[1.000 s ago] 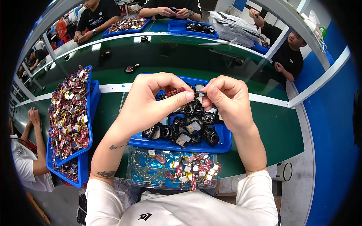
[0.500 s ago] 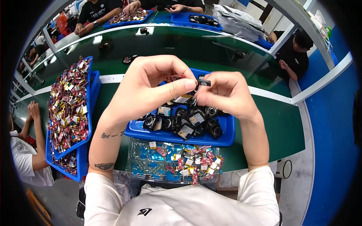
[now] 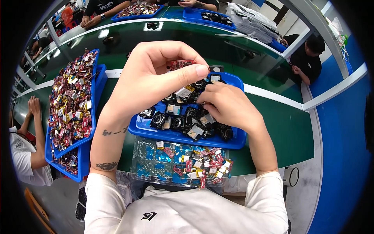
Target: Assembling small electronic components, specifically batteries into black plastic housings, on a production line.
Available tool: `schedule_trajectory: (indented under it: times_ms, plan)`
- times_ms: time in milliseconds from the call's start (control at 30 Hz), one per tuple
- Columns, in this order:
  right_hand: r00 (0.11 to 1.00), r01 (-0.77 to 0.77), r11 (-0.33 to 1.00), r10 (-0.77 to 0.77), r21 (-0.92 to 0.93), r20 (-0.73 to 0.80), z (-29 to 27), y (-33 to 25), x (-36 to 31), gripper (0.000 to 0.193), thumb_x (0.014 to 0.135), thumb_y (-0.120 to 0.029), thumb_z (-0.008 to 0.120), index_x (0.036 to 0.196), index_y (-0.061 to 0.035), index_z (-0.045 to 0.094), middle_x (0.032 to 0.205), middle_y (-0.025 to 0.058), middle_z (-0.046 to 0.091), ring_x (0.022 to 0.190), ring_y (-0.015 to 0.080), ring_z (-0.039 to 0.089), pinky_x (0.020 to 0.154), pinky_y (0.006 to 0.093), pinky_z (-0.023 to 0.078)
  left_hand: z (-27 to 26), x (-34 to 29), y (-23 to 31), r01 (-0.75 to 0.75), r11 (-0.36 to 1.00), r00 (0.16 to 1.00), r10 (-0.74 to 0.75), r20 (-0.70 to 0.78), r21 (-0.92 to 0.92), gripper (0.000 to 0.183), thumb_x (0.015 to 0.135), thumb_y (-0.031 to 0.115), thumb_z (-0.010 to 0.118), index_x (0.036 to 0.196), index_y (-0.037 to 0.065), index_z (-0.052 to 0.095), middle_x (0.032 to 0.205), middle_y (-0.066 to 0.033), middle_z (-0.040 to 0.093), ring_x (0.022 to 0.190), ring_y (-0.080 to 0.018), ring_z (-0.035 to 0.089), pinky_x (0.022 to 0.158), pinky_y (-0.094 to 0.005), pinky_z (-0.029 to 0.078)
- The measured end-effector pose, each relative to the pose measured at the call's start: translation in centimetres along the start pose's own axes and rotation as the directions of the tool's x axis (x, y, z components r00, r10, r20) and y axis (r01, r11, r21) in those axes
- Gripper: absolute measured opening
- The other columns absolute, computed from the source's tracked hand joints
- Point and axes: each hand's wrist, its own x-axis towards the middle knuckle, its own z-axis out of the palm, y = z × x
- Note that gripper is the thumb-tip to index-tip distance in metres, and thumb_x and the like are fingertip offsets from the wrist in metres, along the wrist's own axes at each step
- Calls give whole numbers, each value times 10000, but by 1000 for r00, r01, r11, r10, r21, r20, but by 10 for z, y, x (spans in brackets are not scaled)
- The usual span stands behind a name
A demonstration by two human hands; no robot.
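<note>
My left hand (image 3: 156,78) is raised above the blue tray (image 3: 183,142), pinching a small red circuit board (image 3: 183,63) between thumb and fingers. A small black part (image 3: 216,68) sticks out past the thumb tip, seemingly joined to the board. Lower down, my right hand (image 3: 231,105) has its fingers curled together over the black watch cases (image 3: 158,120) heaped in that tray. What those fingers grip, if anything, is hidden. Closer to me lies a clear compartment tray (image 3: 145,171) with blue film and several loose red boards with silver batteries (image 3: 202,165).
At left, a blue tray (image 3: 93,113) heaped with red boards and batteries rests on another. Across the green conveyor (image 3: 171,43) are more blue trays, stacked plastic bags (image 3: 251,21) and co-workers. A white frame post (image 3: 337,87) stands at right.
My right hand has left the black part beside my left fingers and dropped onto the watch cases. The left hand has risen slightly, still holding the board.
</note>
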Motion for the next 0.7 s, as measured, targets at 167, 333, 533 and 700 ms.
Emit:
schedule_trajectory:
  times_ms: [167,333,533,700]
  plan:
    - [988,23,979,-53,200,144,-1,1,-5,230,666,-93,729,892,-68,693,971,73,541,959,235,542,779,380,466,1,1,3,2,1000,1000,-2,22,7,93,835,74,649,835,-17,629,768,-2,543,698,-43,478,603,-186,375]
    - [983,64,967,-104,246,153,-5,11,2,204,644,-94,757,810,-42,650,813,52,586,826,218,575,720,348,465,4,2,1,7,1000,999,-7,31,-18,77,827,64,644,814,-10,630,847,-27,570,733,-43,488,617,-184,383]
    - [966,-101,615,247,782,-70,-23,5,5,197,773,-70,690,937,19,626,703,54,627,640,108,605,577,244,478,7,1,-11,12,999,998,-9,-61,52,60,808,42,641,764,5,657,1110,-112,606,849,-61,528,742,-212,437]
    - [907,34,211,405,977,-119,-24,1,3,235,797,-29,682,1005,27,587,846,78,648,707,67,615,634,178,511,18,2,-20,75,946,987,-26,-158,315,90,788,77,660,748,-3,665,1123,-118,626,857,-64,537,693,-197,431]
